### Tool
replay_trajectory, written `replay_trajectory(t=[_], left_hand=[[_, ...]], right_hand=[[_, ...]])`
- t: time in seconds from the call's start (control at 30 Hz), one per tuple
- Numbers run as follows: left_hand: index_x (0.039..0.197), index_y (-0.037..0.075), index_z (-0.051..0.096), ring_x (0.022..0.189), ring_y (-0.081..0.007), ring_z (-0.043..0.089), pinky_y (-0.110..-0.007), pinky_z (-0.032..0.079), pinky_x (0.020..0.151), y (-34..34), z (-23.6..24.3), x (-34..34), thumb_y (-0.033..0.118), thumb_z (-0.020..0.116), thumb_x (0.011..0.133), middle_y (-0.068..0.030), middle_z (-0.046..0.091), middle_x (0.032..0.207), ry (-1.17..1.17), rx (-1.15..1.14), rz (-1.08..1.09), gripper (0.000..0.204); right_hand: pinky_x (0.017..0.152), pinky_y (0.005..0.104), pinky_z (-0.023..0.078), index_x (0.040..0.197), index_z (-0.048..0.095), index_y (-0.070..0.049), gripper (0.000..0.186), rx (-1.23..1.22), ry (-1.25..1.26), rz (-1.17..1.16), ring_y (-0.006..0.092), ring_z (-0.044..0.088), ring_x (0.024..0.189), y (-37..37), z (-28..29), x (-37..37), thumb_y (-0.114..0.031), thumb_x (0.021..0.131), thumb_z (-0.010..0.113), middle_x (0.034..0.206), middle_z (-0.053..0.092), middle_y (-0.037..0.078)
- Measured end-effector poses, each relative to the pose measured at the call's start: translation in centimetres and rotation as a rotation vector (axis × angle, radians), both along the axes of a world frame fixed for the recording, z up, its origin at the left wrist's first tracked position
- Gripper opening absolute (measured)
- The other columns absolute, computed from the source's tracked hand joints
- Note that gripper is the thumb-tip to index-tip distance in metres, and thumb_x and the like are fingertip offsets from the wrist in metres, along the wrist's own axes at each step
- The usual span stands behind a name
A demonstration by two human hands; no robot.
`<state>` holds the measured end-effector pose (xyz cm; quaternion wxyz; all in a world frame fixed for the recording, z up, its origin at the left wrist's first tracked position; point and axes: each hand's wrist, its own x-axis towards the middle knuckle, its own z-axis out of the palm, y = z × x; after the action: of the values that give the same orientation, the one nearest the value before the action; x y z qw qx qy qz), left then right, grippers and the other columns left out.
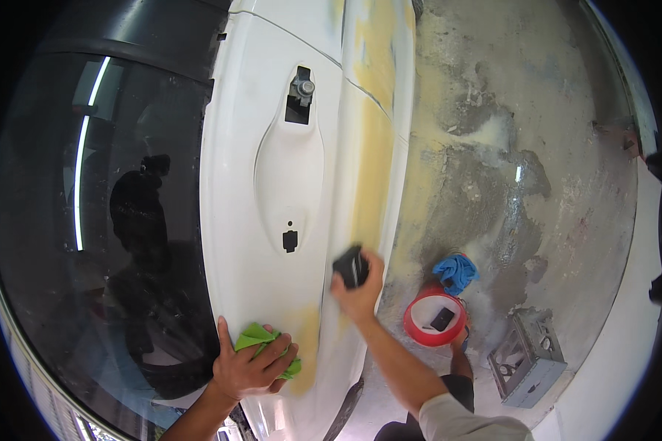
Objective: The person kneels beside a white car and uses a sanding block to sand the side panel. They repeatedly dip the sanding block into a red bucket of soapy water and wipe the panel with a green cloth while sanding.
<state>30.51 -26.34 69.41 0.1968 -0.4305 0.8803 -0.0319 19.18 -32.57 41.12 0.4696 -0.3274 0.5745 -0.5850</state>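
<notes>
A white car door (232,184) with yellow patches of filler stretches in front of me. My left hand (251,369) presses a crumpled green cloth (254,335) against the lower part of the door, beside a yellow patch. Farther right, my right hand (362,288) grips a black sanding block (351,267) by its sides. The block is over the door's side, just below the long yellow filler strip (374,176); whether its face touches the panel cannot be seen. Above both hands is the door handle recess (290,169), with openings and a metal fitting at its far end.
Dark window glass (44,220) borders the door on the left. On the stained concrete floor (566,191) at right stands a red bucket (412,334) holding a small black item, with a blue cloth (457,273) beside it. A grey metal step stool (529,360) stands at lower right.
</notes>
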Motion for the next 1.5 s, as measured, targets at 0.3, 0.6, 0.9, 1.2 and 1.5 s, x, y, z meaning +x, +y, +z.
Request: replay_trajectory(t=[0.3,0.6,0.9,1.2,1.5], left_hand=[[0.106,0.031,0.076,0.102,-0.0188,0.067,-0.087,0.016,0.112,-0.1,0.0,-0.5,0.037,0.07,0.063,0.0111,0.068,0.118,-0.007,-0.013,0.022,0.044],[0.104,0.031,0.077,0.101,-0.0187,0.068,-0.085,0.014,0.114,0.2,-0.1,-0.5,0.038,0.07,0.064,0.0114,0.069,0.117,-0.064,-0.049,0.029,0.041],[0.101,0.029,0.076,0.099,-0.0181,0.068,-0.083,0.017,0.115,-0.3,-0.1,-0.8,0.035,0.075,0.056,0.0107,0.069,0.115,0.045,-0.062,0.027,0.045],[0.104,0.028,0.074,0.104,-0.0199,0.066,-0.083,0.017,0.114,0.0,0.0,-0.8,0.036,0.077,0.06,0.0097,0.067,0.116,0.032,-0.065,0.01,0.045],[0.105,0.028,0.074,0.107,-0.0212,0.066,-0.083,0.018,0.114,-0.1,0.1,-1.0,0.038,0.079,0.056,0.0095,0.067,0.117,0.051,-0.065,0.018,0.05]], right_hand=[[0.103,0.0424,0.048,0.133,0.058,0.002,0.068,-0.074,0.103,-0.11,0.0362,0.058,0.119,-18.6,2.3,-5.1,-0.032,0.079,0.085,0.127,0.058,0.021],[0.102,0.0426,0.049,0.148,0.045,0.002,0.086,-0.097,0.129,0.086,0.0359,0.055,0.115,15.5,0.1,2.0,-0.025,0.08,0.09,0.128,0.048,0.021],[0.103,0.041,0.049,0.124,0.065,0.001,0.051,-0.102,-0.028,-0.14,0.0344,0.057,0.122,-2.5,-0.3,-0.9,-0.025,0.085,0.087,0.132,0.061,0.021],[0.107,0.0447,0.041,0.125,0.067,-0.001,0.05,0.087,0.045,-0.126,0.0349,0.046,0.128,-2.9,0.8,-0.5,-0.031,0.088,0.083,0.143,0.046,0.017],[0.102,0.0386,0.043,0.128,0.073,-0.007,0.036,0.063,-0.243,-0.09,0.0289,0.049,0.119,-1.3,1.6,-1.2,-0.025,0.097,0.072,0.131,0.054,0.013]])
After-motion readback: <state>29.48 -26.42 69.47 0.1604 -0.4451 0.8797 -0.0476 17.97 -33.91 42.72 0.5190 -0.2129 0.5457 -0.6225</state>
